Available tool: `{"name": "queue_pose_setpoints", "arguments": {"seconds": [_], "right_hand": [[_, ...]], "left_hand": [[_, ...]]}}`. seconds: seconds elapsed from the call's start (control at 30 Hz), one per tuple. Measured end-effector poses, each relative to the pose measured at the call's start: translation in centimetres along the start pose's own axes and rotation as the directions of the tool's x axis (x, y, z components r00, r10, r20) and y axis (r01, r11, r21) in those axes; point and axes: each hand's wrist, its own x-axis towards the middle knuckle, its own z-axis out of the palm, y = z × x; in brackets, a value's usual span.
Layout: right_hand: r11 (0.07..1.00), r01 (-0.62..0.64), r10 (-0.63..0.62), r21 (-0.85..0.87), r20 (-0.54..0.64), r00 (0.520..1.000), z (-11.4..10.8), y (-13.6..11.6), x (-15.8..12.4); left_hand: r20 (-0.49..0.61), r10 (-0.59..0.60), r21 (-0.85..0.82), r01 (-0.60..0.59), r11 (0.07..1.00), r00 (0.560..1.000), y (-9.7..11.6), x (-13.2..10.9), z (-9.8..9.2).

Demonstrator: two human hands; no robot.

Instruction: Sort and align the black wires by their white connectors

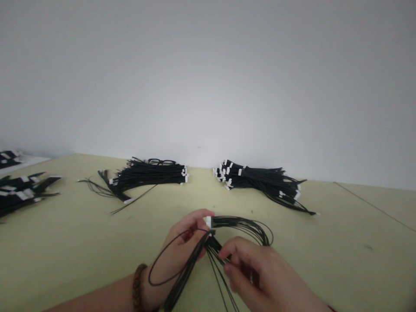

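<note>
My left hand (182, 247) is closed on a bundle of thin black wires (240, 227) near its white connector (207, 221), low in the middle of the view. A wooden bead bracelet (138, 286) sits on that wrist. My right hand (256, 271) pinches the same wires just right of the left fingers. The wires loop out to the right and trail down between the two hands.
On the pale green table (341, 251) lie two heaps of black wire harnesses with white connectors: the left heap (149, 175) and the right heap (260, 180). More bundles (22, 190) lie at the far left edge. A plain white wall stands behind.
</note>
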Motion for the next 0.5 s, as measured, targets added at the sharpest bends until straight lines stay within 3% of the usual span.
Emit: {"name": "queue_pose_setpoints", "arguments": {"seconds": [0.07, 0.13, 0.2, 0.23, 0.3, 0.33, 0.4, 0.47, 0.5], "right_hand": [[0.968, -0.097, 0.076, 0.232, 0.1, 0.992, -1.2, -0.5, 0.0], [0.821, -0.233, 0.11, 0.522, 0.257, 0.96, -3.0, -1.0, -0.2], [0.654, -0.21, -0.007, 0.727, 0.284, 0.959, -4.8, -1.4, -0.3], [0.618, -0.139, -0.065, 0.774, 0.226, 0.972, -5.6, -1.5, -0.4], [0.647, 0.08, -0.113, 0.758, -0.009, 0.994, -6.9, -1.3, -0.4], [0.66, 0.197, -0.117, 0.725, -0.16, 0.98, -7.4, -1.2, -0.4], [0.621, 0.377, -0.082, 0.687, -0.421, 0.903, -8.1, -0.8, -0.6], [0.534, 0.47, -0.02, 0.703, -0.545, 0.838, -8.4, -0.6, -1.1], [0.525, 0.455, -0.022, 0.719, -0.523, 0.852, -8.3, -0.6, -1.4]], "left_hand": [[0.001, 0.001, 0.026, -0.001, 1.0, 1.0, -0.1, 0.2, -0.1], [-0.002, 0.003, 0.042, -0.003, 0.999, 1.0, -0.2, 0.3, -0.2], [0.0, 0.0, 0.037, 0.0, 0.999, 1.0, -0.2, 0.4, -0.3], [0.006, -0.005, 0.033, 0.005, 0.999, 1.0, -0.2, 0.4, -0.3], [0.01, -0.012, 0.03, 0.012, 0.999, 1.0, -0.2, 0.3, -0.2], [0.007, -0.012, 0.029, 0.011, 1.0, 1.0, -0.2, 0.2, -0.1], [0.01, -0.005, 0.02, 0.005, 1.0, 1.0, -0.1, -0.1, 0.1], [0.032, 0.011, 0.013, -0.012, 1.0, 0.999, 0.0, -0.4, 0.4], [0.047, 0.021, 0.007, -0.021, 1.0, 0.999, 0.1, -0.6, 0.5]]}}
